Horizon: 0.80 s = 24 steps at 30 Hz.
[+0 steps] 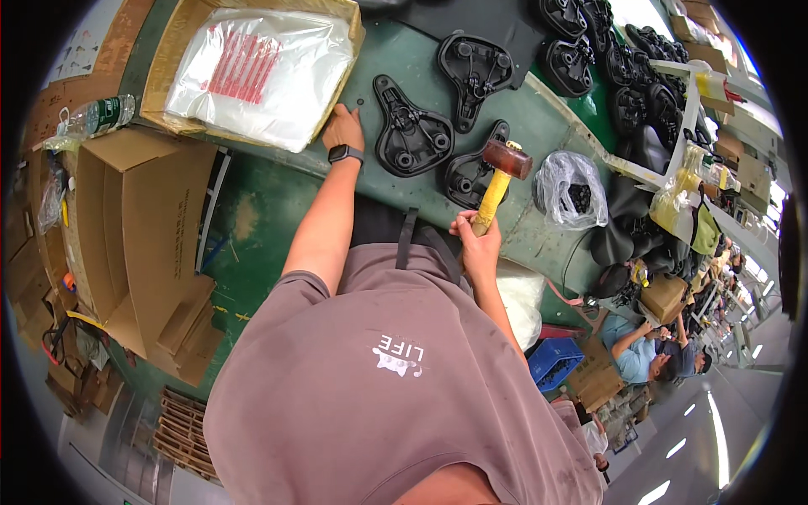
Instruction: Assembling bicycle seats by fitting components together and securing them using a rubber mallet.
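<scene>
My right hand (480, 244) is closed round the yellow-wrapped handle of a mallet (507, 160). Its dark red head is raised in front of one upturned black bicycle saddle (465, 178), partly covering it. Two more upturned saddles lie close by on the green bench: one (411, 126) to the left, another (476, 74) farther back. My left hand (343, 130), with a dark watch on the wrist, rests at the bench beside the near right corner of an open carton (355, 50). Its fingers look loosely extended, close to a small dark piece (360, 102).
Clear plastic bags (278, 71) fill the carton. A plastic bag of small black parts (572, 192) sits at the bench's right. More saddles (568, 63) crowd the far right near a metal frame (677, 126). Tall cardboard boxes (151, 227) stand left. Other people (635, 345) work at right.
</scene>
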{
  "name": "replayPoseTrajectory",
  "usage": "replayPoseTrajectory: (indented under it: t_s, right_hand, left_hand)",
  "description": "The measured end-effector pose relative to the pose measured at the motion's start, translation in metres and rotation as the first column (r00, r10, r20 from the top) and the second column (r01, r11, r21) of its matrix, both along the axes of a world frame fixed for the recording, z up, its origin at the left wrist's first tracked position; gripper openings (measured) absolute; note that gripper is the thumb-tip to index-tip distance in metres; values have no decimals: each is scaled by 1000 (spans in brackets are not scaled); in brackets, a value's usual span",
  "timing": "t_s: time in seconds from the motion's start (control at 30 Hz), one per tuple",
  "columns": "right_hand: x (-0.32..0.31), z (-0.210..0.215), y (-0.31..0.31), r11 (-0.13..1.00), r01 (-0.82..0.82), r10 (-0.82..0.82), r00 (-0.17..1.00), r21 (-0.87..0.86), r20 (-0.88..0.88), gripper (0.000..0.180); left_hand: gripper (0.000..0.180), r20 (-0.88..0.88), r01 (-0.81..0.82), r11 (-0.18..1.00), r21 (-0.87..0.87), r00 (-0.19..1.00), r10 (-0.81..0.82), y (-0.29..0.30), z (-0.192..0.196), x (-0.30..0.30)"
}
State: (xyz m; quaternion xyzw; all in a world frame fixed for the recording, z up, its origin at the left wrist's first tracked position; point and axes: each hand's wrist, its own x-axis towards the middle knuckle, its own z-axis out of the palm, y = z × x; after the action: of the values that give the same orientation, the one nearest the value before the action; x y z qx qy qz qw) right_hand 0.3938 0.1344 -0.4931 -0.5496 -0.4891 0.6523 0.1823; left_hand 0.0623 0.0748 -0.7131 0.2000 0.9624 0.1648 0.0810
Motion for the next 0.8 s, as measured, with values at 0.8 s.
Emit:
replayPoseTrajectory:
  t_s: [0.8]
  right_hand:
    - [99,8,-1,883,466,-465,885,-50,33,18]
  left_hand:
    - [29,202,517,854,-63,845,-496,-16,-11,-15]
